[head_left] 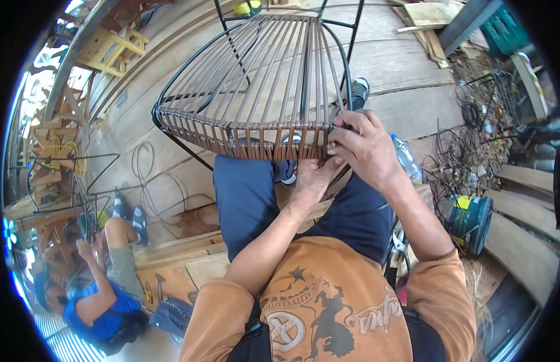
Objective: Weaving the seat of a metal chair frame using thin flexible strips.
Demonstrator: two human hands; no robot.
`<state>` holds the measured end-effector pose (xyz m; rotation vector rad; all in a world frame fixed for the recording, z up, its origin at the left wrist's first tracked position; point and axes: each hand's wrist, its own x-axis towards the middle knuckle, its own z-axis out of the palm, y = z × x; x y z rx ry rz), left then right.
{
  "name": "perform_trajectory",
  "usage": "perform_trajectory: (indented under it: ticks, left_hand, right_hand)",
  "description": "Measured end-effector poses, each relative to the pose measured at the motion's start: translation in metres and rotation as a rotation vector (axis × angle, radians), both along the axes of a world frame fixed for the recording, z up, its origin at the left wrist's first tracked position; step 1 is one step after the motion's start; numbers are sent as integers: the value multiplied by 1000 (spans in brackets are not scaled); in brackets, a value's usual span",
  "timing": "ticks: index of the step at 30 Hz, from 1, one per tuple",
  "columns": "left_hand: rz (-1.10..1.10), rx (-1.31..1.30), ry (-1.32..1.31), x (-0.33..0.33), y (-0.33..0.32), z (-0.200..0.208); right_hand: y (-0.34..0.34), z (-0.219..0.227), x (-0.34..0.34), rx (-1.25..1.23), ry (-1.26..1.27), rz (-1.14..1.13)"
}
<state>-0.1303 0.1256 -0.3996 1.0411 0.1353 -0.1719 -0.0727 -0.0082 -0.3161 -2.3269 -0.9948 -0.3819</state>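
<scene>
A chair frame of black metal rods (161, 96) stands before me, its near end against my knees. Brown rattan-like strips (265, 72) run lengthwise across it and wrap closely around its curved near rim (250, 148). My right hand (369, 148) is closed at the rim's right corner, fingers pinching a brown strip there. Just below that corner, my left hand (312, 183) is closed with its thumb toward the right hand. Its fingers are partly hidden under the rim, so what they hold cannot be made out.
A clear plastic bottle (407, 158) is right of my right hand. Loose dark strips (452, 157) and a green-and-yellow spool (470, 223) lie farther right. At left, a person in a blue top (102, 308) sits working near a hammer (160, 286). Coiled strips (148, 172) lie on the plank floor.
</scene>
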Motion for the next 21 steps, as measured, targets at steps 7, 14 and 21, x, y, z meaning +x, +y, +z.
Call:
perform_trajectory:
  ticks: [7, 14, 21]
  left_hand:
    - [87, 258, -95, 6, -1, -9]
    - [-88, 185, 281, -11, 5, 20]
    - [-566, -192, 359, -63, 49, 96]
  right_hand:
    - [25, 98, -128, 203, 101, 207]
    - [27, 109, -217, 308, 831, 758]
    - [42, 90, -252, 205, 743, 838]
